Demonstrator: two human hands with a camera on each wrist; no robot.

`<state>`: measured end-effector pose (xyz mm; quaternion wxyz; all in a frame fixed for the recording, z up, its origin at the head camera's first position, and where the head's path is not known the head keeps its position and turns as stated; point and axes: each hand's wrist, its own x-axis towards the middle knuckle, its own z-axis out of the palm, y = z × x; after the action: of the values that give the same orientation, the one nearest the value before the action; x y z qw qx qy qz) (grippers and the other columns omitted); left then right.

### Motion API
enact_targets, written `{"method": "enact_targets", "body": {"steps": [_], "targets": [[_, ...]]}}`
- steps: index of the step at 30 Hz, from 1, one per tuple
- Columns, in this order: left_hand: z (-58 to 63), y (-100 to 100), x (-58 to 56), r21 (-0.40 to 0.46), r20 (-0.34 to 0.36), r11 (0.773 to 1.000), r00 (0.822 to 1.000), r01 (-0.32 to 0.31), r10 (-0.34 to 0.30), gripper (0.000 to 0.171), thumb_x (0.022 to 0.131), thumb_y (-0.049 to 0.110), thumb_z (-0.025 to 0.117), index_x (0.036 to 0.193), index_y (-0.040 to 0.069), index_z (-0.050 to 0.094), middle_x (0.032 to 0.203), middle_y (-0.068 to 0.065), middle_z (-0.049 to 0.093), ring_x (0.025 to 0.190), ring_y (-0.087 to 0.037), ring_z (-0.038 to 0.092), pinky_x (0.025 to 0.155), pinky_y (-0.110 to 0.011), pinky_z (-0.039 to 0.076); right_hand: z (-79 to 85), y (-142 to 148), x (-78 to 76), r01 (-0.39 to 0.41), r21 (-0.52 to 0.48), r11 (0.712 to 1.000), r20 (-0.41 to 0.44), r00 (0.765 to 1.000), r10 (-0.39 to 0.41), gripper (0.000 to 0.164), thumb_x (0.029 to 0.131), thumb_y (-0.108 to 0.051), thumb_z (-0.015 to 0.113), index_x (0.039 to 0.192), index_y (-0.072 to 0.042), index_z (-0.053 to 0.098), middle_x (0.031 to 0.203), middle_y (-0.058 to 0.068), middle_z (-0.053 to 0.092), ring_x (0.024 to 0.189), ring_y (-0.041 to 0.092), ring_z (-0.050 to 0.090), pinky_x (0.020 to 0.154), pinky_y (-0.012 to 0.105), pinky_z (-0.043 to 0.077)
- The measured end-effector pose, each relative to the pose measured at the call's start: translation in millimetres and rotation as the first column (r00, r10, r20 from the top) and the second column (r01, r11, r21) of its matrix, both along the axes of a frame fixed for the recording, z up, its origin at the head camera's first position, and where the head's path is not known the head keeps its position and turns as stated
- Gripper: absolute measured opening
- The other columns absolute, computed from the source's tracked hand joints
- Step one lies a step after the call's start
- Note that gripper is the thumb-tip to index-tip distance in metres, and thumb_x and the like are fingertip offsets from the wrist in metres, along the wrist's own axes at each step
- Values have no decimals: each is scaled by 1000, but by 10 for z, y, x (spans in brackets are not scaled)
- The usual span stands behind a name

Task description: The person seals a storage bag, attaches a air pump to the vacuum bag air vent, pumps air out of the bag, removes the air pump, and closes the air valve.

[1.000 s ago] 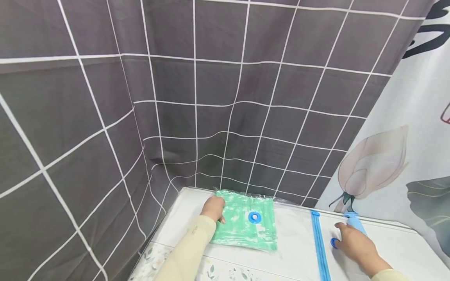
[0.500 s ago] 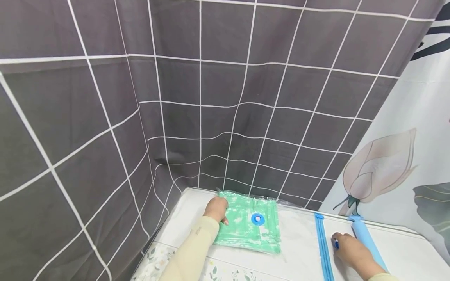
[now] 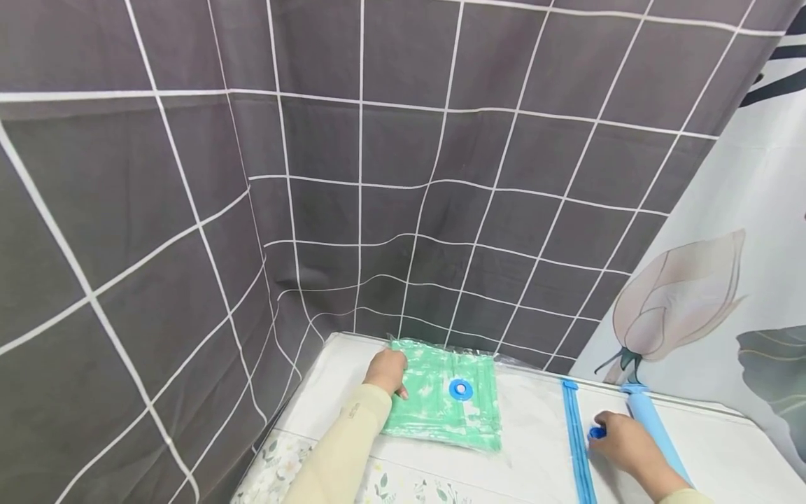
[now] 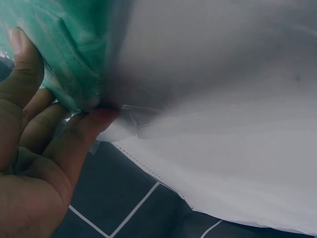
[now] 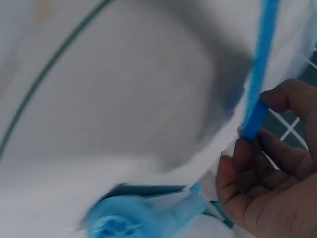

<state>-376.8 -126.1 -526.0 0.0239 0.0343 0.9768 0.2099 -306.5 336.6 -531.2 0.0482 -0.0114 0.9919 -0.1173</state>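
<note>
A clear vacuum storage bag (image 3: 434,409) with folded green-and-white fabric inside lies flat in the head view, a round blue valve (image 3: 461,389) on its top. My left hand (image 3: 386,373) grips its left edge; in the left wrist view the thumb lies over the green part (image 4: 74,44) and the fingers reach underneath. To the right, my right hand (image 3: 630,442) pinches a small round blue valve cap (image 3: 596,433). The right wrist view shows this cap (image 5: 255,119) edge-on between thumb and fingertips. Left of that hand runs the bag's blue zip strip (image 3: 577,442).
A light blue hand pump (image 3: 657,425) lies just right of my right hand. The table has a white top (image 3: 724,455) with a floral-print strip (image 3: 403,483) along the front. Dark grid-patterned curtains (image 3: 403,210) close in the back and left side.
My right hand has moved left from over the pump and taken hold of the blue cap, which was lying by the zip strip. My left hand keeps its grip on the bag.
</note>
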Motion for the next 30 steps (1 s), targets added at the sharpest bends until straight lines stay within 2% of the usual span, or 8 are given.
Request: {"method": "enact_targets", "body": {"steps": [7, 13, 15, 20, 24, 25, 28, 30], "targets": [[91, -23, -46, -38, -11, 999, 1000, 0, 0, 71, 59, 17, 102, 126, -1, 83, 132, -21, 83, 129, -43, 77, 120, -52, 62, 272, -505, -186, -128, -93, 987, -187, 976, 109, 58, 84, -5, 88, 133, 18, 68, 128, 41, 73, 115, 58, 76, 102, 69, 64], [50, -43, -104, -48, 3, 999, 1000, 17, -17, 74, 58, 20, 104, 126, 1, 83, 133, -19, 83, 129, -43, 77, 120, -52, 62, 310, -1230, -343, -250, -149, 957, -312, 930, 195, 51, 76, 5, 87, 125, 12, 73, 117, 28, 79, 94, 32, 77, 92, 57, 70], [-144, -78, -230, -73, -30, 997, 999, 39, -41, 77, 56, 26, 104, 127, 4, 84, 132, -17, 84, 127, -41, 78, 117, -51, 64, 299, -1456, -395, -295, -138, 946, -316, 918, 240, 49, 75, 7, 86, 123, 9, 74, 114, 23, 80, 91, 25, 75, 88, 51, 70], [-358, -82, -370, -74, -35, 996, 998, 52, -55, 78, 54, 29, 105, 127, 6, 85, 131, -15, 84, 126, -41, 79, 116, -51, 65, 231, -1826, -518, -365, -78, 928, -274, 903, 332, 45, 76, 9, 86, 120, 6, 77, 109, 18, 82, 90, 21, 73, 85, 48, 69], [-233, -40, -233, -37, -8, 999, 999, 35, -36, 78, 56, 24, 104, 128, 4, 84, 135, -16, 83, 131, -43, 77, 121, -53, 61, -23, -1831, -737, -415, -77, 907, -271, 884, 382, 48, 84, -2, 94, 128, 3, 76, 112, 18, 84, 100, 31, 80, 95, 52, 69], [-319, -59, -254, -40, -34, 998, 998, 44, -45, 79, 57, 27, 104, 130, 5, 84, 137, -15, 83, 133, -41, 76, 123, -51, 61, -35, -1835, -752, -418, -73, 905, -277, 881, 385, 49, 84, -2, 94, 129, 3, 76, 113, 19, 84, 103, 35, 81, 96, 54, 69], [-253, -65, -175, -40, -43, 998, 998, 49, -51, 78, 57, 25, 104, 130, 4, 84, 136, -16, 83, 133, -41, 76, 121, -51, 61, -46, -1842, -764, -414, -52, 909, -296, 876, 382, 52, 81, -3, 95, 129, 3, 75, 111, 19, 85, 103, 38, 82, 96, 55, 69], [-249, -85, -186, -43, -43, 998, 998, 51, -53, 78, 57, 26, 104, 129, 4, 84, 134, -16, 84, 131, -41, 77, 120, -52, 62, 142, -1950, -624, -386, -42, 922, -281, 890, 360, 51, 78, 3, 94, 126, 5, 76, 107, 20, 84, 100, 39, 82, 94, 57, 69]]}}
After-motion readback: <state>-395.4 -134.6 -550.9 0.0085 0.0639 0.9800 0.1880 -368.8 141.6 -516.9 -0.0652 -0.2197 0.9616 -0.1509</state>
